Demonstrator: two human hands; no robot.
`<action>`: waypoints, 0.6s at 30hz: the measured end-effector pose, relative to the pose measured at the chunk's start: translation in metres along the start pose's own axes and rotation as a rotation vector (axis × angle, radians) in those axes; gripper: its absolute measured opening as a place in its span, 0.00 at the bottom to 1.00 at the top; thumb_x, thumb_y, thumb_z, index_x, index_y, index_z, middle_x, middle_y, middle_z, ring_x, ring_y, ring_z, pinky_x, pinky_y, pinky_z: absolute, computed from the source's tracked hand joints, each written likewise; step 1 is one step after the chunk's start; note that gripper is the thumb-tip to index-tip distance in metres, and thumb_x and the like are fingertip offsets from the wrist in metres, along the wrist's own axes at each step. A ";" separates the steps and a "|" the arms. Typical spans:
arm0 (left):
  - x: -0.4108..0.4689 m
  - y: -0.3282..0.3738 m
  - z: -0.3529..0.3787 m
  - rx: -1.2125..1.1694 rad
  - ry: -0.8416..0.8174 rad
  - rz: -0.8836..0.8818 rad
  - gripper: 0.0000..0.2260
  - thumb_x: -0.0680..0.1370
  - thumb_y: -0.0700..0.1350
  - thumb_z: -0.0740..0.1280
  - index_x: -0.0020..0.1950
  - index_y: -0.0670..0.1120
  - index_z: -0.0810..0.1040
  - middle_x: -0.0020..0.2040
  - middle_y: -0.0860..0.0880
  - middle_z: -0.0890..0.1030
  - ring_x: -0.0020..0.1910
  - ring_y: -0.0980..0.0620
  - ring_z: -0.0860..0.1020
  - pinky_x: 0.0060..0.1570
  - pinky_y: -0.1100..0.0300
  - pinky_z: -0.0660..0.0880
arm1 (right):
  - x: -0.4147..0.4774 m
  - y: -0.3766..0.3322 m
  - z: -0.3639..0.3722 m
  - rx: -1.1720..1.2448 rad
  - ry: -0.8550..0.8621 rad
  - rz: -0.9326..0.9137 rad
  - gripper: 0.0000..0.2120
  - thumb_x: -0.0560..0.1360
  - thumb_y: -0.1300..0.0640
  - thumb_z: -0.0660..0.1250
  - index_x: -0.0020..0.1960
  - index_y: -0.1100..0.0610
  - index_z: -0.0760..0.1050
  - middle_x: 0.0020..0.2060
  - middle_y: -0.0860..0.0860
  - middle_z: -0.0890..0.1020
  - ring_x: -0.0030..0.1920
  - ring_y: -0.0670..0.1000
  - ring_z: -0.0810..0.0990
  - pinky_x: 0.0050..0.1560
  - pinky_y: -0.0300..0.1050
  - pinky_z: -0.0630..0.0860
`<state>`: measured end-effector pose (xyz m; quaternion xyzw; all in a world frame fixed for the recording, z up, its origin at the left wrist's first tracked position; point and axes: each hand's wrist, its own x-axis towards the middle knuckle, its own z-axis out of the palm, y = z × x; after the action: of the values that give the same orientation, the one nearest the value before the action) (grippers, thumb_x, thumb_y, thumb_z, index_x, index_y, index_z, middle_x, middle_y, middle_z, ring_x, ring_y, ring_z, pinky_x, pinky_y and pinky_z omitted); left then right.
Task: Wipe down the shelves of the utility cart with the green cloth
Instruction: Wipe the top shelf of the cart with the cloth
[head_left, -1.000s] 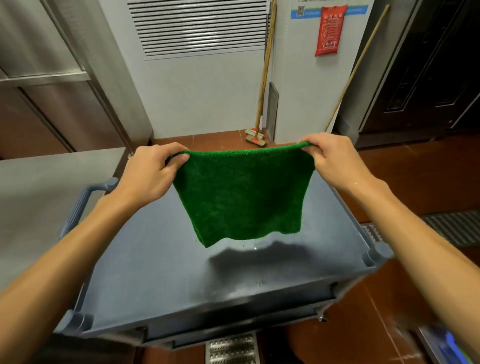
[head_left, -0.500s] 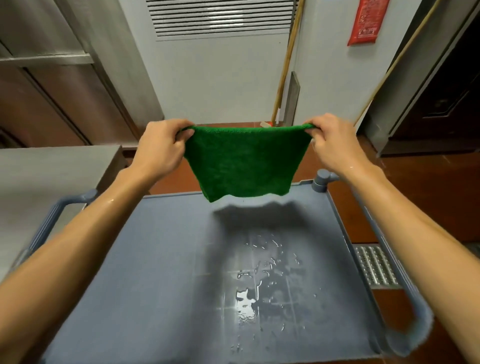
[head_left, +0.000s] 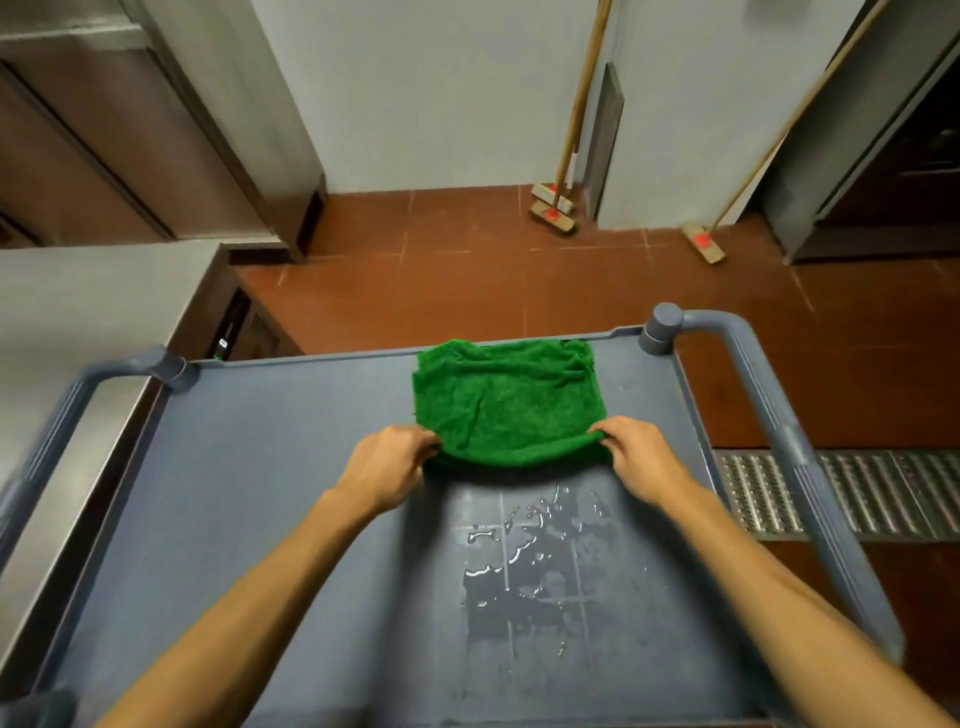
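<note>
Cloth (head_left: 509, 405) seemingly touches the shelf's (head_left: 260, 493) far rim, left hand (head_left: 387, 467) and right hand (head_left: 641, 462) pinching its near corners.

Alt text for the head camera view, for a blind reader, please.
A person's left hand and right hand pinch the near corners of a green terry cloth lying on the far part of a grey-blue plastic utility cart's top shelf. A patch of water droplets wets the shelf nearer the camera.
</note>
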<state>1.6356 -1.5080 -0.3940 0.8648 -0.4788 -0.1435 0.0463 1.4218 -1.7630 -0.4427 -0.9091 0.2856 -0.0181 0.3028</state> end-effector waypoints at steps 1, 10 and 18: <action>-0.004 -0.001 0.012 0.017 -0.053 0.015 0.08 0.80 0.44 0.62 0.54 0.48 0.80 0.54 0.49 0.82 0.56 0.43 0.78 0.44 0.53 0.73 | -0.007 0.008 0.010 0.011 -0.030 0.028 0.12 0.75 0.70 0.65 0.56 0.64 0.81 0.54 0.62 0.83 0.55 0.62 0.81 0.60 0.51 0.73; -0.040 0.011 0.071 -0.080 -0.130 -0.027 0.09 0.81 0.43 0.61 0.55 0.44 0.80 0.57 0.48 0.80 0.57 0.43 0.77 0.47 0.48 0.77 | -0.054 0.032 0.047 0.046 -0.057 0.032 0.12 0.77 0.68 0.64 0.58 0.62 0.80 0.68 0.56 0.75 0.70 0.55 0.72 0.73 0.48 0.64; -0.060 0.014 0.081 -0.149 -0.105 -0.061 0.09 0.81 0.43 0.62 0.52 0.43 0.81 0.58 0.49 0.80 0.56 0.44 0.78 0.47 0.49 0.77 | -0.087 0.029 0.057 0.007 -0.034 0.102 0.15 0.78 0.62 0.64 0.64 0.56 0.77 0.70 0.50 0.73 0.70 0.53 0.72 0.70 0.53 0.68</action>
<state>1.5706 -1.4600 -0.4566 0.8645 -0.4419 -0.2254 0.0808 1.3456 -1.7051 -0.4929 -0.8924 0.3263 0.0116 0.3114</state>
